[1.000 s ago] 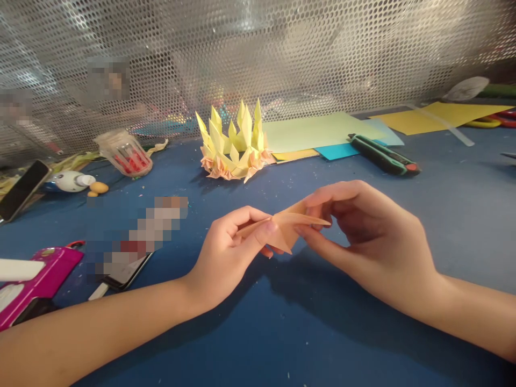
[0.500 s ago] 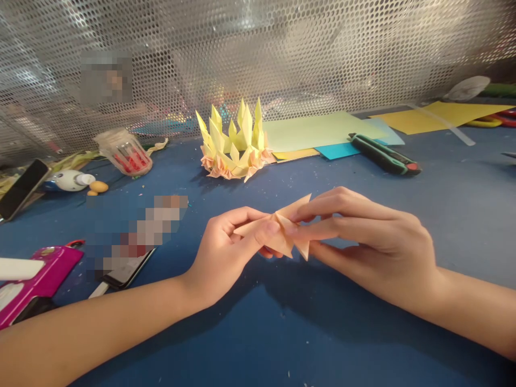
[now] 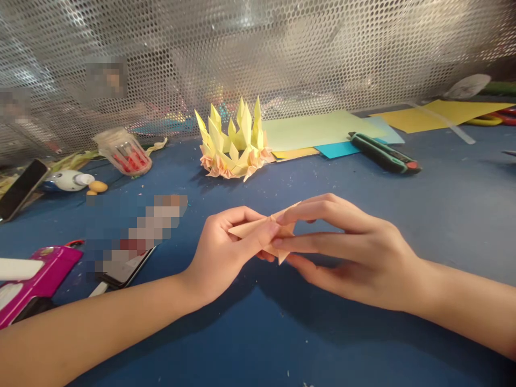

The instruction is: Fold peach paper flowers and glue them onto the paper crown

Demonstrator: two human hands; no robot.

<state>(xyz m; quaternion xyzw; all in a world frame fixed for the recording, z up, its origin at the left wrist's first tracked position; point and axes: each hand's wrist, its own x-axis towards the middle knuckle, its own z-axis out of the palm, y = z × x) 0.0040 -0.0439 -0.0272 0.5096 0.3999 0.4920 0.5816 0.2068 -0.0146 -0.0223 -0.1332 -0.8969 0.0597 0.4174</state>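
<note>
A small peach origami piece [image 3: 244,229] with pointed flaps is held between my two hands above the blue table. My left hand [image 3: 226,247] pinches it, thumb on top and fingers underneath. From the right, my right hand [image 3: 355,252] grips its other side, fingertips pressing near the centre folds; these fingers cover much of the paper. Beyond my hands stands a folded paper crown [image 3: 237,142], with tall yellow points and peach pieces around its base.
Behind lie paper sheets [image 3: 310,129] and a green-black utility knife [image 3: 385,153], before a perforated metal screen [image 3: 322,54]. To the left are a tipped jar [image 3: 124,153], a white bottle [image 3: 68,181], a propped phone [image 3: 24,188], another phone [image 3: 129,271] and a magenta tool [image 3: 44,274].
My right hand has shifted left and closed further over the origami piece, hiding more of its right flaps. My left hand stays nearly still.
</note>
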